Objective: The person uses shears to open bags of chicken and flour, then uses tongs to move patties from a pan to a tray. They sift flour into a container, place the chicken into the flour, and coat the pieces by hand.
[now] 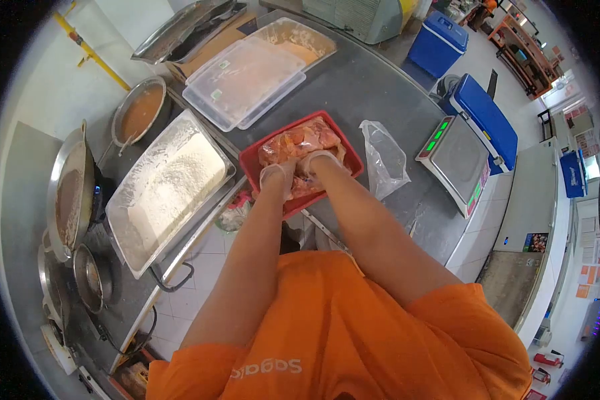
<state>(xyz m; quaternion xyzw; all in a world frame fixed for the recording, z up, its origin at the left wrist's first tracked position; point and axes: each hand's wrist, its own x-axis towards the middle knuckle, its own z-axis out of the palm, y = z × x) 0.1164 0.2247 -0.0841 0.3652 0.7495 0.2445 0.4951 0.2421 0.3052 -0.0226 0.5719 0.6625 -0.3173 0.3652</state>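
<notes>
A red plastic tub (pixel 247 157) on the steel table is filled with pieces of raw, orange-tinted meat (pixel 300 139), probably chicken. Both my hands reach into it, wearing thin clear gloves. My left hand (pixel 277 175) is at the tub's near left part, pressed in among the meat. Beside it my right hand (pixel 317 163) dips into the middle of the tub, touching the meat. The fingers of both hands are mostly buried, so their grip is hidden. An empty-looking clear plastic bag (pixel 384 159) lies just right of the tub.
Left stands a steel tray (pixel 173 177) of white flour, with a bowl of brown liquid (pixel 140 115) and a wok (pixel 70 193) beyond. Lidded plastic containers (pixel 247 80) sit behind the tub. A digital scale (pixel 455 157) and blue cooler (pixel 483 120) are at right.
</notes>
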